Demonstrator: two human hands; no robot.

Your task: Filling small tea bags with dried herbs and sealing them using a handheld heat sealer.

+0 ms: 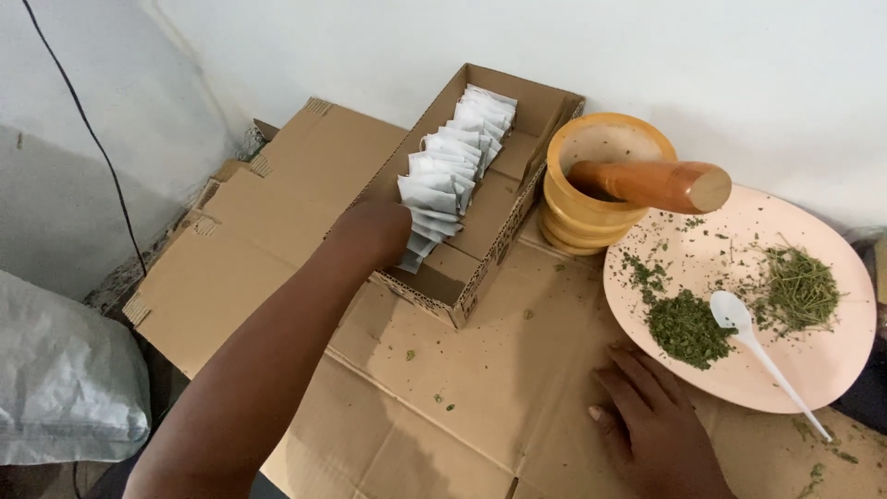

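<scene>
My left hand [374, 231] reaches into an open cardboard box [480, 268] and touches the near end of a row of several white paper sachets [453, 166] standing on edge; its fingers are hidden behind the sachets. My right hand [651, 416] rests flat, fingers apart, on the flattened cardboard [434, 370] just below the rim of a pale pink plate [832, 360]. The plate holds a pile of crushed green leaves [686, 328], a pile of dried stems [799, 291] and a white plastic spoon [753, 342].
A wooden mortar [591, 199] with a pestle [651, 183] leaning in it stands between box and plate. Green flakes lie scattered on the cardboard. A white wall runs behind, a black cable [88, 129] hangs at left, and a grey sack [65, 379] lies at lower left.
</scene>
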